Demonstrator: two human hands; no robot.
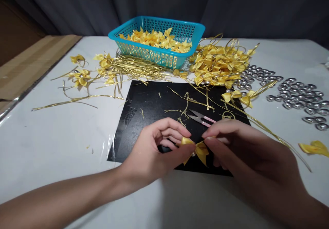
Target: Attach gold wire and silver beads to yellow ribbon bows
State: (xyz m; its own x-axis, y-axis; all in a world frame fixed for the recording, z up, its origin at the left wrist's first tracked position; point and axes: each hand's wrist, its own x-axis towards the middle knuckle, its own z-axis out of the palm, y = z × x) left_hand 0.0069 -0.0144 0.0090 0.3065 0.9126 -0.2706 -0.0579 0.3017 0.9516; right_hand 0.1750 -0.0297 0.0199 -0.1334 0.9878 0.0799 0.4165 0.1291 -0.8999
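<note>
A yellow ribbon bow [202,152] with a small silver bead is held over the black mat [144,102]. My left hand [159,146] pinches the bow at its middle between thumb and fingertips. Close to its right side, my right hand [246,150] is closed, thumb against forefinger, on what looks like a thin gold cord by the bow; the fingertips hide most of it. Just beyond both hands lie pink-handled thread snips [202,117], blades apart, among cut gold cord scraps [186,104].
A blue plastic basket [156,52] of yellow bows stands at the back. Before it lies a bundle of gold cords [140,66]. To its right are a heap of bows with cords [218,62] and several silver beads [300,95]. More bows [81,78] lie left.
</note>
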